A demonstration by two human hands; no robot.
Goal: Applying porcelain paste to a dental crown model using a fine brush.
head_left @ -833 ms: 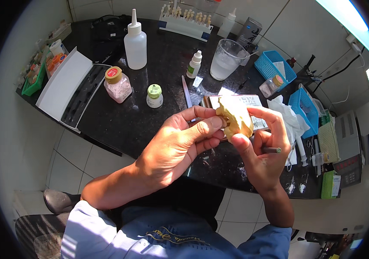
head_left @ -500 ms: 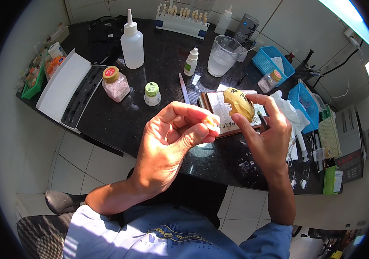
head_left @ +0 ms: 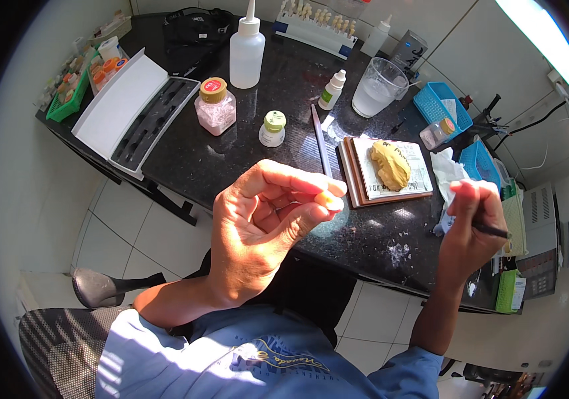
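Note:
My left hand [head_left: 251, 233] is raised over the table's front edge, thumb and fingertips pinching a small whitish-yellow dental piece [head_left: 328, 201]. Its exact shape is partly hidden by the fingers. Off to the right, my right hand [head_left: 476, 229] is closed around a dark, thin-handled tool [head_left: 493, 231]; its tip cannot be made out. Between the hands and farther back, a tan dental stone model [head_left: 391, 165] with handwriting on it rests on a paper-topped brown notebook [head_left: 424, 185].
A long slim tool [head_left: 321, 141] lies left of the notebook. Beyond stand a dropper bottle [head_left: 332, 90], a plastic cup [head_left: 379, 88], a green-capped jar [head_left: 272, 130], a pink powder jar [head_left: 216, 108] and a tall squeeze bottle [head_left: 246, 56]. Crumpled tissue [head_left: 445, 173] and blue baskets [head_left: 441, 105] sit at right.
The stone model has been set down on the notebook and let go. My right hand has moved right and nearer, with the dark tool in it. My left hand still pinches the small piece.

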